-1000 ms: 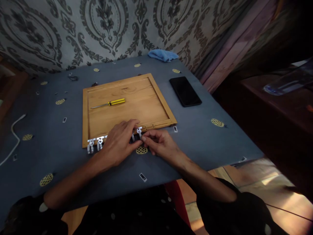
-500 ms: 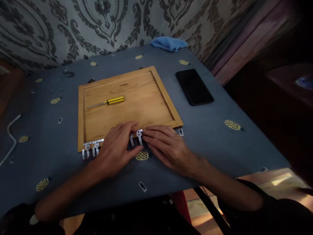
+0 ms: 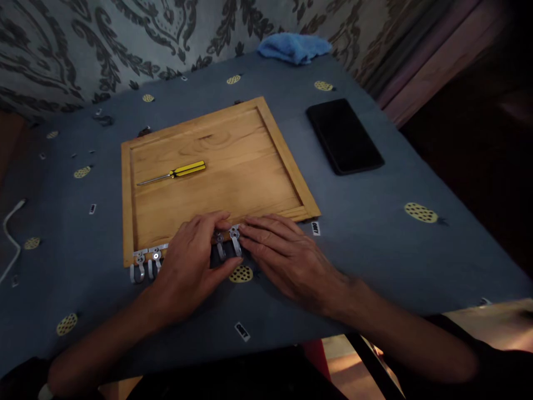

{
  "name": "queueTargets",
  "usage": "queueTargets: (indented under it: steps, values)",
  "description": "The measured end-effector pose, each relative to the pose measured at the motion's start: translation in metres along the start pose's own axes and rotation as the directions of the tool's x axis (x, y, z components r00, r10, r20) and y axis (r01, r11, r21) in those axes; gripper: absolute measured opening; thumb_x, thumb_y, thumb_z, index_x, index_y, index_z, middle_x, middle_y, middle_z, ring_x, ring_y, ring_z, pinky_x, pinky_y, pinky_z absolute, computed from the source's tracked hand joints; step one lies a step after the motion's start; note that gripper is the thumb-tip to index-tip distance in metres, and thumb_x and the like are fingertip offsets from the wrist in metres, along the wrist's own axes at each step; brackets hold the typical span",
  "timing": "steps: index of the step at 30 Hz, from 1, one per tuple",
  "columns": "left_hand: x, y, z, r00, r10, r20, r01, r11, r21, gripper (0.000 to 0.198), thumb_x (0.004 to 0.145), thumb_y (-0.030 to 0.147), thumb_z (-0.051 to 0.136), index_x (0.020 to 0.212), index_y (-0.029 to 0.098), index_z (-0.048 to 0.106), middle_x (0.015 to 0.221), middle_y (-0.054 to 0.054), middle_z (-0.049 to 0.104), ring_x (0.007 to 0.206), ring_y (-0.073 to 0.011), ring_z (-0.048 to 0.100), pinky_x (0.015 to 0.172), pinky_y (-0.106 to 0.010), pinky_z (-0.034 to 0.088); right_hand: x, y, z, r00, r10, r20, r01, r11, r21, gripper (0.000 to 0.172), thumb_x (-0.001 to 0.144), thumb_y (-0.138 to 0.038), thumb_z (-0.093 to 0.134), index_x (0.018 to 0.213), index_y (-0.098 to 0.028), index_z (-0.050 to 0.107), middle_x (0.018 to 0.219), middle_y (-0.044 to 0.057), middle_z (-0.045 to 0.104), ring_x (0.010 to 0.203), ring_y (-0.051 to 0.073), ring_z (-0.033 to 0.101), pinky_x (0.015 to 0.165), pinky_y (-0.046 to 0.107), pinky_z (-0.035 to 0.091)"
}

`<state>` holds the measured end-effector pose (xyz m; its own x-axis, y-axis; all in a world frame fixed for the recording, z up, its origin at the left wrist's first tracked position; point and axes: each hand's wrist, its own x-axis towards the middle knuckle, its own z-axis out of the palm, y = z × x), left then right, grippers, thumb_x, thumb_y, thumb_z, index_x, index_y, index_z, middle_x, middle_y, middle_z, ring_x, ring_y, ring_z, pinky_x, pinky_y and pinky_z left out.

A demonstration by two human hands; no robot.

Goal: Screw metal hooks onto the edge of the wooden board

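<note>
A wooden board [image 3: 233, 161] with a raised frame lies on the blue cloth. Along its near edge runs a silver metal hook rail [image 3: 146, 262]. My left hand [image 3: 194, 266] rests flat over the middle of that rail, fingers spread and pointing right. My right hand [image 3: 287, 258] lies beside it with fingers stretched out, fingertips touching the rail's right-end hooks [image 3: 234, 239]. Neither hand grips anything I can see. A yellow-handled screwdriver [image 3: 175, 172] lies on the board, apart from both hands.
A black phone [image 3: 343, 136] lies right of the board. A blue cloth [image 3: 293, 47] is bunched at the far edge by the patterned wall. A white cable [image 3: 10, 233] trails at the left. The table's near edge is close to my body.
My right hand went from a pinch at the rail's right end to lying flat with fingers extended. The view tilted down and closer; the left hand stayed on the rail.
</note>
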<state>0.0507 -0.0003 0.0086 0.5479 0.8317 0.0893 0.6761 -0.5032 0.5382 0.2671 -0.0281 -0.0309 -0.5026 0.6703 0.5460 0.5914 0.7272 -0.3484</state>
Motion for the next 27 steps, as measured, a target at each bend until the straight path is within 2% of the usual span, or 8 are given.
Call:
queueTargets:
  steps: [6, 12, 16, 21, 27]
  values:
    - [0.0013, 0.0015, 0.0005, 1.000, -0.030, -0.003, 0.030, 0.999, -0.012, 0.054, 0.084, 0.022, 0.073, 0.130, 0.025, 0.047, 0.120, -0.008, 0.067, 0.112, -0.0277, 0.066, 0.097, -0.048, 0.054, -0.0014, 0.0002, 0.0000, 0.998, 0.028, 0.058, -0.030, 0.999, 0.029, 0.028, 0.098, -0.013, 0.052, 0.121, -0.012, 0.069, 0.127, 0.013, 0.074, 0.128, 0.026, 0.063, 0.106, 0.049, 0.054]
    - [0.0013, 0.0018, 0.0011, 0.999, -0.041, -0.001, 0.041, 0.999, -0.005, 0.054, 0.083, 0.022, 0.073, 0.130, 0.024, 0.047, 0.119, -0.008, 0.067, 0.111, -0.0275, 0.066, 0.096, -0.049, 0.054, -0.0041, 0.0010, 0.0045, 0.998, 0.037, 0.050, -0.036, 0.999, -0.015, 0.030, 0.099, -0.014, 0.051, 0.122, -0.019, 0.068, 0.127, 0.008, 0.075, 0.126, 0.023, 0.063, 0.109, 0.049, 0.050]
    - [-0.0002, 0.0013, 0.0002, 0.999, -0.039, 0.014, 0.039, 0.999, -0.018, 0.058, 0.084, 0.022, 0.074, 0.133, 0.024, 0.045, 0.121, -0.008, 0.067, 0.115, -0.0276, 0.065, 0.100, -0.050, 0.053, -0.0026, -0.0004, 0.0041, 0.999, 0.025, 0.044, -0.021, 0.996, -0.086, 0.026, 0.101, -0.015, 0.050, 0.118, -0.018, 0.069, 0.125, 0.007, 0.076, 0.121, 0.024, 0.064, 0.107, 0.048, 0.049]
    - [-0.0031, 0.0014, -0.0046, 0.996, -0.073, 0.056, 0.077, 0.995, -0.071, 0.077, 0.081, 0.028, 0.080, 0.143, 0.026, 0.036, 0.129, -0.010, 0.064, 0.119, -0.0282, 0.064, 0.101, -0.050, 0.053, -0.0019, -0.0001, 0.0004, 0.997, 0.017, 0.076, -0.011, 0.996, -0.083, 0.028, 0.099, -0.014, 0.053, 0.121, -0.018, 0.069, 0.125, 0.007, 0.076, 0.120, 0.025, 0.064, 0.106, 0.051, 0.049]
    - [-0.0015, 0.0019, -0.0078, 0.991, -0.115, 0.067, 0.120, 0.990, -0.074, 0.075, 0.082, 0.025, 0.078, 0.144, 0.026, 0.036, 0.124, -0.008, 0.066, 0.116, -0.0280, 0.066, 0.099, -0.051, 0.054, -0.0008, -0.0009, -0.0022, 0.994, 0.019, 0.107, -0.014, 0.999, -0.053, 0.031, 0.095, -0.011, 0.057, 0.123, -0.016, 0.069, 0.127, 0.010, 0.075, 0.120, 0.028, 0.064, 0.105, 0.053, 0.049]
